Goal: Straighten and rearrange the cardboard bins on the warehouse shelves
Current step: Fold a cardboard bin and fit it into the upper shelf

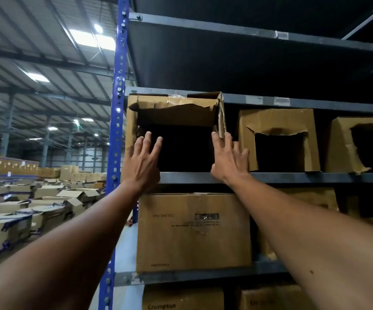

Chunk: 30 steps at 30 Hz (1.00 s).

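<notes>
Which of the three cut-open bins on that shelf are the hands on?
The leftmost bin, beside the blue upright. The left hand and right hand flank its opening; the other two stand untouched.

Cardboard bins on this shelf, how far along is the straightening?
Done: nothing clearly. In hand: the left hand and right hand, fingers straight, flank the torn left bin. Left: the middle bin and right bin sit tilted and unevenly spaced.
</notes>
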Available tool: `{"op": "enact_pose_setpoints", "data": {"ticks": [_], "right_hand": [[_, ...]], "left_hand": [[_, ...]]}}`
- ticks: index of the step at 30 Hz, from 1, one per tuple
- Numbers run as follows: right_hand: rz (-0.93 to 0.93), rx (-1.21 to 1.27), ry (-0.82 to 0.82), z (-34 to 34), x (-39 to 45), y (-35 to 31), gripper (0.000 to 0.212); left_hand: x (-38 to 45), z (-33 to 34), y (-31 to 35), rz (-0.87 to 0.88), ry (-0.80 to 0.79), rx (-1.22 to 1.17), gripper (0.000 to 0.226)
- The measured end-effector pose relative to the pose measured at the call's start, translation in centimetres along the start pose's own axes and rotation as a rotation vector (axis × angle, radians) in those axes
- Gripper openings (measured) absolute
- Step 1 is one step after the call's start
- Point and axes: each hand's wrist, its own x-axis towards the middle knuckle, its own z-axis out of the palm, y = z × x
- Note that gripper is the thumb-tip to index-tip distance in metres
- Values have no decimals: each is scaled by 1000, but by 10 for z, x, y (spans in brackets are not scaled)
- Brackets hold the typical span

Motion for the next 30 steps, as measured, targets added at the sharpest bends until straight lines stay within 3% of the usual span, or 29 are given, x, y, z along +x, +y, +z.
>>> {"op": "enact_pose_setpoints", "data": {"ticks": [5,12,16,21,30], "right_hand": [[44,137,-6,28,14,6,82],[82,239,12,63,25,9,64],[98,258,51,69,33,12,49],[101,272,61,69,30,13,49],[134,231,61,34,11,17,50]], "left_hand": [[12,26,-11,-153,-33,87,80],[9,55,-16,-236,-54,14,62],[8,62,-21,-381,-94,-154,54],[8,64,-27,-423,-68,-237,38],[0,40,-29,-420,-17,-240,43]]}}
